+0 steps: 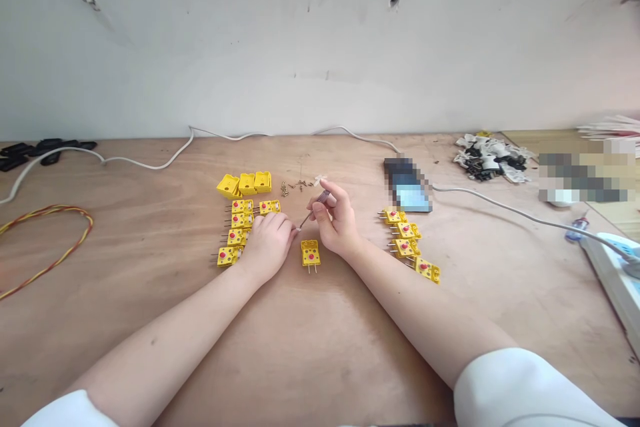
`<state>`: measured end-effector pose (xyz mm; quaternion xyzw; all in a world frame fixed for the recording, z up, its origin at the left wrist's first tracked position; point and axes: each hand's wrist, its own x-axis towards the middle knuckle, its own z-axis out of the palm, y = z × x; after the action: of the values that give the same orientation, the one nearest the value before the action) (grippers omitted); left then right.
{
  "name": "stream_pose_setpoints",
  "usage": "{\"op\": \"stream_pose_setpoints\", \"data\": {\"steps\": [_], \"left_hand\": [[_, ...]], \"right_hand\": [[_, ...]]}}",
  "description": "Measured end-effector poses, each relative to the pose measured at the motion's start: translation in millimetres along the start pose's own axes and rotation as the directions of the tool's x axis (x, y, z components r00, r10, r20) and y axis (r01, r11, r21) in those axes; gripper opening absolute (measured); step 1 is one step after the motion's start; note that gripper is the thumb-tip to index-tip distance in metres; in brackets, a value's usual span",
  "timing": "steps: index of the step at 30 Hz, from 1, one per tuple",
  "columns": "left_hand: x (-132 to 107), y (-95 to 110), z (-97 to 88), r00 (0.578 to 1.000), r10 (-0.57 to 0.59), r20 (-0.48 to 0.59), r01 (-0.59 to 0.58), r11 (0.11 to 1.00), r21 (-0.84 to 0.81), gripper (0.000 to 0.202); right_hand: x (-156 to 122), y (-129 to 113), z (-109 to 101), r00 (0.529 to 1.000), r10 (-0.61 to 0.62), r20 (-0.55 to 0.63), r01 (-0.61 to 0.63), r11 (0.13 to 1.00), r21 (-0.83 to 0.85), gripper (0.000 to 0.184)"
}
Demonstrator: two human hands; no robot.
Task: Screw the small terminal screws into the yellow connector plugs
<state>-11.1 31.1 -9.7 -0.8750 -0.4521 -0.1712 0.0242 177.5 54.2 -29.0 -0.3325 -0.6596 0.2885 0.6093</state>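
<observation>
My right hand [336,220] is closed around a small screwdriver [315,205] whose tip slants down to the left. My left hand [269,240] rests on the wooden table [320,340] with its fingertips pinched together at the screwdriver's tip; whatever they hold is too small to name. One yellow connector with a red dot [311,254] lies between my two wrists. Left of my left hand lies a group of several yellow connectors [239,223]. Behind them stand three yellow covers [245,183]. Small brass screws [295,185] are scattered behind my hands.
A row of several yellow connectors [411,243] lies right of my right hand, behind it a phone [407,185] on a white cable [505,208]. A pile of white and black parts [490,157] sits far right. Red-yellow wire [47,240] loops at the left edge.
</observation>
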Motion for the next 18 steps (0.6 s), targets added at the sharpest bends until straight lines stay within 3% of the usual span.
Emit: {"op": "stream_pose_setpoints", "data": {"steps": [6, 12, 18], "left_hand": [[-0.1, -1.4, 1.4, 0.999, 0.043, 0.032, -0.043, 0.999, 0.017, 0.023], [1.0, -1.8, 0.7, 0.998, 0.016, 0.059, -0.015, 1.000, -0.021, 0.022], [1.7, -0.8, 1.9, 0.998, 0.015, 0.057, -0.016, 1.000, 0.011, 0.020]], "right_hand": [[0.5, -0.8, -1.5, 0.999, 0.014, 0.040, -0.012, 0.999, -0.044, 0.044], [-0.7, -0.8, -1.1, 0.994, 0.052, 0.095, -0.048, 0.998, -0.043, 0.044], [5.0, 2.7, -1.2, 0.984, 0.169, 0.052, -0.168, 0.986, -0.014, 0.046]]}}
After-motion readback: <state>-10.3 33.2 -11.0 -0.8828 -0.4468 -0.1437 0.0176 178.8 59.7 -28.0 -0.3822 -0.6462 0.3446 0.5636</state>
